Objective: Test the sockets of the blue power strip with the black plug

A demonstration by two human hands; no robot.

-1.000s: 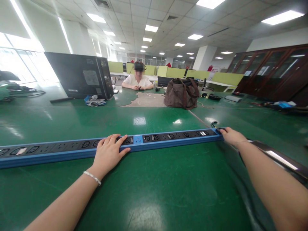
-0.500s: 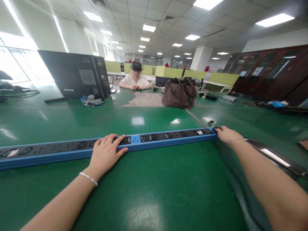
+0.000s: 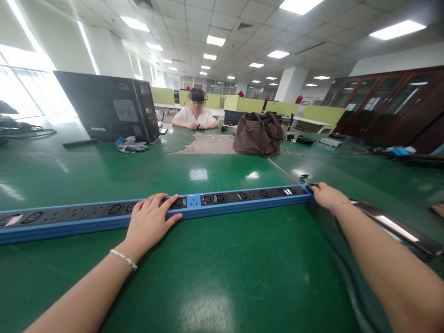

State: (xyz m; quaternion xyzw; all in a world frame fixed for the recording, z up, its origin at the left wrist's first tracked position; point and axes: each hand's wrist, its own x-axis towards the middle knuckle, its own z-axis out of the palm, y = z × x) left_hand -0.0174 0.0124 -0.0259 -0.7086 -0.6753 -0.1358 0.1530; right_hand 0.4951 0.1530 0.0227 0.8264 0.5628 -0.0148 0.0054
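A long blue power strip (image 3: pixel 225 210) with black sockets lies across the green table (image 3: pixel 243 268) and runs out of view at the left. My left hand (image 3: pixel 151 222) lies over its middle part, fingers on the sockets and thumb along the near side, gripping it across its width. At the right end, my right hand (image 3: pixel 326 196) has its fingers closed round the strip's end piece, where a dark cable (image 3: pixel 304 177) shows just behind. The palm side of my right hand is hidden.
A black computer case (image 3: pixel 111 108) stands at the back left, with gloves (image 3: pixel 131 144) beside it. A brown bag (image 3: pixel 258 134) sits at the back centre. Across the table sits a person (image 3: pixel 195 115). A dark flat device (image 3: pixel 395 224) lies under my right forearm.
The power strip has shifted slightly to the left, and my left hand has moved left with it. My right hand keeps its hold on the end.
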